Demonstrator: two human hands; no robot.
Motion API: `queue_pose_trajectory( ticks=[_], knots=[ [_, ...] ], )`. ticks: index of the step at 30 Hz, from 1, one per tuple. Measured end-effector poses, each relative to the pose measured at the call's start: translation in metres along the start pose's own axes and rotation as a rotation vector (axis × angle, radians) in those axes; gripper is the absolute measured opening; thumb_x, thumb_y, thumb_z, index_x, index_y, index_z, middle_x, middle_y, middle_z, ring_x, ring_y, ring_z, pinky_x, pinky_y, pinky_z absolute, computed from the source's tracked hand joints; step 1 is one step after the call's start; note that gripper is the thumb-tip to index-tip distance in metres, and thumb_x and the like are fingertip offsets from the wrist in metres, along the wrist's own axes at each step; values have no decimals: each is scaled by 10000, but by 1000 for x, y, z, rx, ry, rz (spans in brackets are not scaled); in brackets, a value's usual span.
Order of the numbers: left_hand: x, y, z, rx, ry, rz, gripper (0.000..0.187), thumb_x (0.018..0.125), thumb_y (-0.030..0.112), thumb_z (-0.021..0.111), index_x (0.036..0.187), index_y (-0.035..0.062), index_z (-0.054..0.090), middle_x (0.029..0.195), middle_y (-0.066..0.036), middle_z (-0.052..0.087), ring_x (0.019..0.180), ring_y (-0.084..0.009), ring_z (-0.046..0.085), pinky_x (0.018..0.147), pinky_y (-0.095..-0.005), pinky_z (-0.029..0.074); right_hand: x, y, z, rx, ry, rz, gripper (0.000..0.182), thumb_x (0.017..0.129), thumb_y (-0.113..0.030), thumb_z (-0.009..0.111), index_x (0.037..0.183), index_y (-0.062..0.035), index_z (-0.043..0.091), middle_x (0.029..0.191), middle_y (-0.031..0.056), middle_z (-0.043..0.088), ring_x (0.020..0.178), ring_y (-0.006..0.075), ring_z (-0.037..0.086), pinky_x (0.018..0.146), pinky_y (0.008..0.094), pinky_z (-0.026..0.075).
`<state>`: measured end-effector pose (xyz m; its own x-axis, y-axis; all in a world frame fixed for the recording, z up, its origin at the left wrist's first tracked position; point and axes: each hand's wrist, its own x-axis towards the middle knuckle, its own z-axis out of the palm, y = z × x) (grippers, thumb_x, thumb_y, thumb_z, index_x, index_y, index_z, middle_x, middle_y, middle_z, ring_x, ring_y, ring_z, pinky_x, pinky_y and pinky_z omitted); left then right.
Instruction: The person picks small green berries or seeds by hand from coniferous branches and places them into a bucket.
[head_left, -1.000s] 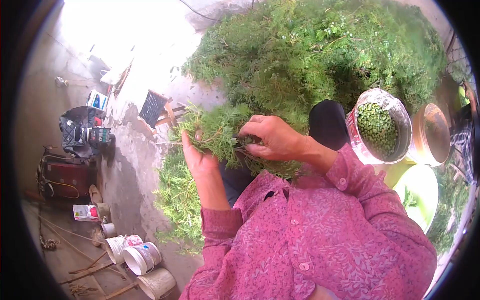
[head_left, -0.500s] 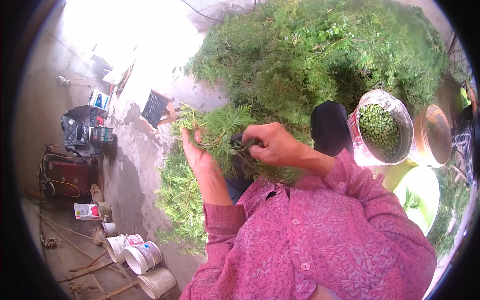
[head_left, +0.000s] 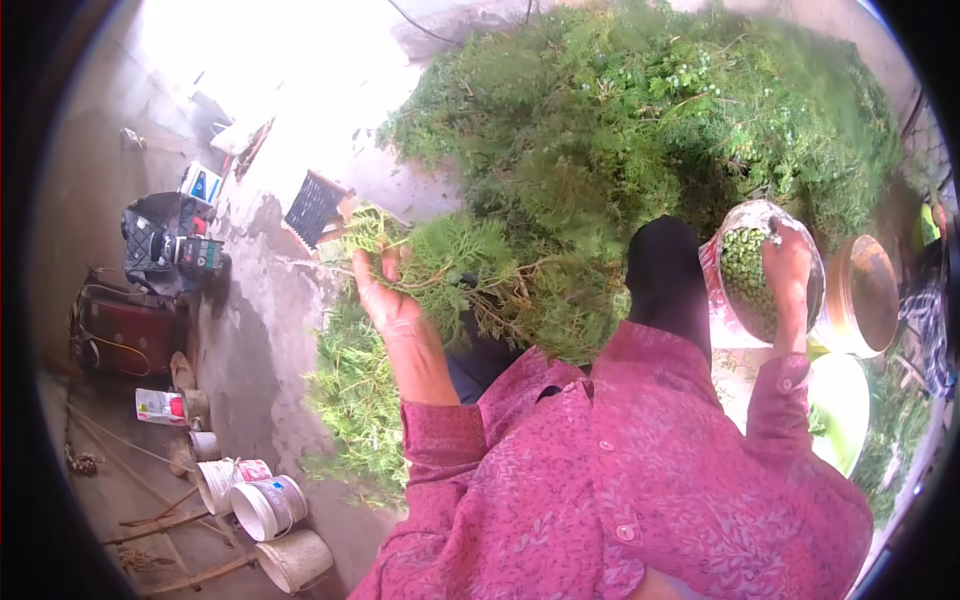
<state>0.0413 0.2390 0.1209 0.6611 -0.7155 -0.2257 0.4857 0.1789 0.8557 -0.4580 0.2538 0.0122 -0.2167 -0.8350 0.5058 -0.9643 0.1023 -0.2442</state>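
Note:
My left hand (head_left: 385, 295) is closed round a leafy green branch (head_left: 455, 255), which stretches to the right over my lap. My right hand (head_left: 788, 258) is over the mouth of a whitish bucket (head_left: 712, 285), against the small green cones (head_left: 745, 265) that lie inside it. Its fingertips are partly hidden at the bucket's upper rim, and I cannot make out anything in them. A large heap of green branches (head_left: 620, 120) lies beyond my knees.
A tan bucket (head_left: 863, 297) and a pale green basin (head_left: 843, 415) stand at the right. Several white buckets (head_left: 268, 508) lie at the lower left. A small stool (head_left: 317, 208) is beyond my left hand. More branches (head_left: 350, 390) lie on the floor.
My right hand has left the branch and moved right, into the mouth of the bucket with the green cones. My left hand still holds the branch in about the same place.

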Motion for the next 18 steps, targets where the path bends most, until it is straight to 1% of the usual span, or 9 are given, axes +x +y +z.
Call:
queue_pose_trajectory(
  ticks=[2, 4, 5, 6, 7, 8, 10, 12, 18],
  knots=[
    [-8, -3, 5, -56, -38, -46, 468, 804, 440, 545, 1142, 130, 453, 794, -33, 519, 1055, -174, 401, 968, -468, 225, -12, -1, -3, -43, -112, -14, 345, 709, -133, 600, 1044, -51, 598, 952, 188, 620, 804, 313, 624, 718, 345, 487],
    [-7, -8, 7, 46, -19, -39, 452, 808, 440, 545, 1122, 125, 463, 765, -19, 514, 984, -173, 446, 976, -456, 223, -1, -59, -29, 517, -310, 199, 232, 708, -112, 606, 927, -40, 634, 829, 135, 641, 736, 237, 620, 657, 312, 486],
    [-3, -13, 6, 53, -31, -23, 442, 811, 428, 550, 1111, 116, 459, 754, -18, 505, 870, -188, 488, 919, -449, 307, 2, -89, -41, 743, -424, 254, 175, 709, -102, 611, 869, -34, 633, 769, 102, 629, 692, 195, 599, 629, 289, 477],
    [-8, -12, 13, 55, -40, -21, 442, 811, 428, 550, 1111, 116, 459, 754, -18, 505, 870, -188, 488, 919, -449, 307, 6, -120, -49, 972, -534, 305, 121, 710, -92, 615, 811, -29, 633, 710, 69, 616, 648, 152, 577, 600, 266, 468],
    [-18, -11, 21, 20, -39, -54, 432, 810, 415, 554, 1104, 115, 456, 757, -23, 504, 814, -187, 496, 876, -437, 347, 6, -151, -52, 1051, -510, 134, 76, 724, -83, 616, 763, -18, 612, 653, 26, 576, 596, 91, 520, 561, 229, 441],
    [-26, -10, 27, -14, -37, -87, 422, 809, 402, 559, 1098, 114, 452, 759, -28, 503, 759, -185, 504, 833, -424, 387, 6, -175, -56, 1090, -575, -23, 87, 733, -95, 619, 771, -16, 617, 676, 32, 590, 624, 91, 537, 577, 232, 448],
    [-33, -10, 31, -86, -71, -118, 413, 813, 382, 562, 1098, 109, 442, 753, -43, 497, 737, -178, 506, 779, -397, 419, -5, -239, -49, 1457, -942, -134, 183, 788, -130, 594, 915, 2, 586, 792, 46, 602, 703, 112, 557, 619, 243, 463],
    [-40, -12, 34, -89, -53, -92, 371, 830, 371, 548, 1070, 108, 444, 710, -31, 463, 735, -169, 506, 761, -392, 421, -8, -270, -56, 1747, -1123, 44, 259, 838, -175, 550, 1051, -29, 530, 861, 38, 592, 760, 122, 554, 658, 268, 480],
    [-57, -6, 50, -162, -60, -2, 257, 855, 339, 522, 948, 105, 474, 696, -9, 448, 608, -128, 427, 596, -295, 418, -16, -302, -43, 1977, -1124, 433, 331, 860, -214, 529, 1139, -47, 468, 928, 27, 558, 768, 110, 536, 662, 265, 493]
  ],
)
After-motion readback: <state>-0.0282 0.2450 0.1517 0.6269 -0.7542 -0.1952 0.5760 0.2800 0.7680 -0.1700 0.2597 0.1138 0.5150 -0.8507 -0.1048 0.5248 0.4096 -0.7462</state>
